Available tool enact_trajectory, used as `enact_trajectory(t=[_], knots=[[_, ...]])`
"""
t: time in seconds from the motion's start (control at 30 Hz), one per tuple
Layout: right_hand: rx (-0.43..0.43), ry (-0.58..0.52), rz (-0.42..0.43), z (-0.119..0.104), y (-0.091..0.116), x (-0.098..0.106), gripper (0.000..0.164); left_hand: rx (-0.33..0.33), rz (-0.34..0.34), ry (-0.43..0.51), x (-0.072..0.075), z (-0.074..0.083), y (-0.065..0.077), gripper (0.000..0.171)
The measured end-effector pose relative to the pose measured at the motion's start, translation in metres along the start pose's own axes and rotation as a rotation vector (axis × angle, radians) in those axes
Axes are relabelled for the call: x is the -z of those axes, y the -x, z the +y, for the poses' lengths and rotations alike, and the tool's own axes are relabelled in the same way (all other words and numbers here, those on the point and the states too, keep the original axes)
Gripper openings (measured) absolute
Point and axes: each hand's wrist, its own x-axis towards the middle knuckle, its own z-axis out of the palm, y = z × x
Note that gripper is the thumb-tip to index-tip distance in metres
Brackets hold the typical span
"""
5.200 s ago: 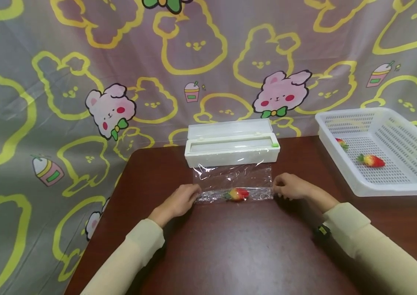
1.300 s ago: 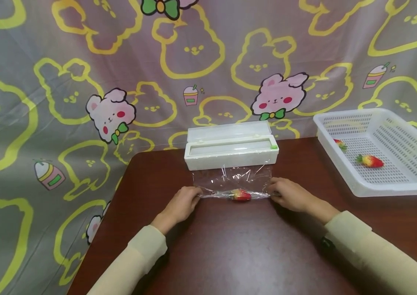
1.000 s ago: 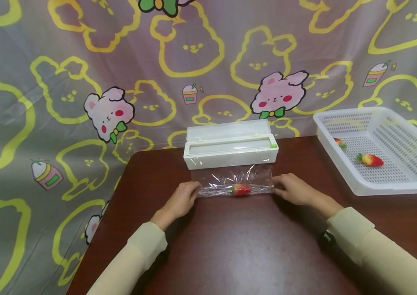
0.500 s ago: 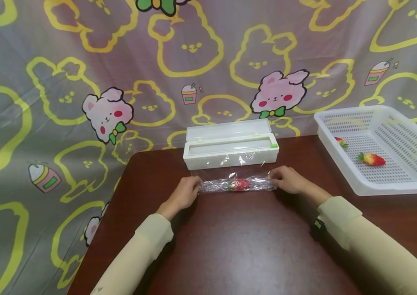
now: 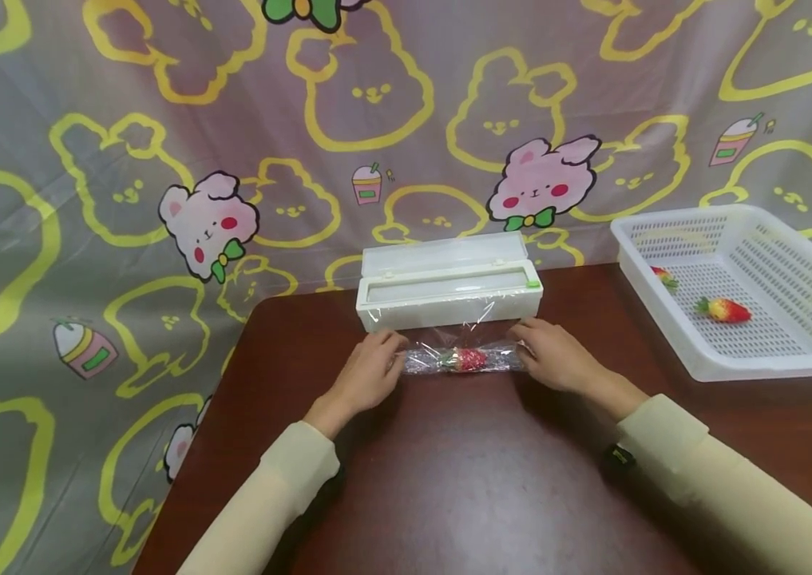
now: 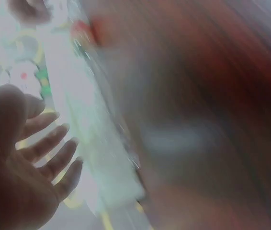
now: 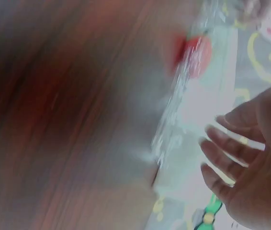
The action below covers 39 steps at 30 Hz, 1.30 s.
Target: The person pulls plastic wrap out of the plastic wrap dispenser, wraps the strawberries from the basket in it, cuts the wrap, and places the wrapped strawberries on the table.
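Observation:
A strawberry (image 5: pixel 469 359) lies rolled in clear cling film (image 5: pixel 423 362) on the table, just in front of a white cling film box (image 5: pixel 449 307). The film still runs from the roll to the box. At the roll's left end is my left hand (image 5: pixel 370 371); its fingers (image 6: pixel 54 143) are spread and loosely bent in the left wrist view, with nothing pinched. My right hand (image 5: pixel 556 357) is over the right end, its fingers (image 7: pixel 226 151) likewise apart and holding nothing. Both wrist views are blurred, so light contact with the film cannot be told.
A white perforated basket (image 5: pixel 707 363) stands at the right with a strawberry (image 5: pixel 724 310) in it and another strawberry (image 5: pixel 664 277) partly hidden by its wall. The box's lid (image 5: pixel 443 254) is raised against the patterned curtain (image 5: pixel 406 96). The brown table (image 5: pixel 463 471) extends toward me.
The film-covered strawberry has rolled toward the box, shortening the film between them. Both hands have let go of the film ends and moved inward.

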Motion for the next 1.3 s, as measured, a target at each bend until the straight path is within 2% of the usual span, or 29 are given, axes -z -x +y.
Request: enact_trajectory(t=[0.07, 0.13, 0.23, 0.4, 0.6, 0.8, 0.93, 1.3], knots=[[0.056, -0.001, -0.023, -0.009, -0.003, -0.004, 0.024, -0.062, -0.058, 0.027, -0.002, 0.012, -0.007, 0.025], [0.079, 0.002, -0.048, -0.015, -0.004, -0.011, 0.022, -0.085, -0.122, 0.030, -0.007, 0.021, -0.014, 0.029], [0.077, 0.008, -0.081, -0.017, -0.005, -0.022, 0.016, -0.076, -0.214, 0.031, -0.017, 0.027, -0.020, 0.030], [0.044, -0.025, -0.131, -0.010, -0.004, -0.033, 0.017, -0.033, -0.304, 0.016, -0.028, 0.018, -0.015, 0.025], [-0.008, -0.084, -0.174, 0.003, -0.004, -0.028, 0.022, -0.025, -0.286, 0.054, -0.025, 0.002, -0.009, 0.025], [-0.006, -0.118, -0.173, 0.015, -0.002, -0.020, 0.023, 0.012, -0.266, 0.057, -0.022, -0.011, -0.003, 0.023], [-0.012, -0.128, -0.169, 0.019, 0.002, -0.015, 0.024, 0.049, -0.265, 0.060, -0.015, -0.016, 0.003, 0.024], [-0.028, -0.138, -0.201, 0.025, 0.012, -0.006, 0.022, 0.090, -0.265, 0.087, -0.005, -0.025, 0.015, 0.021]])
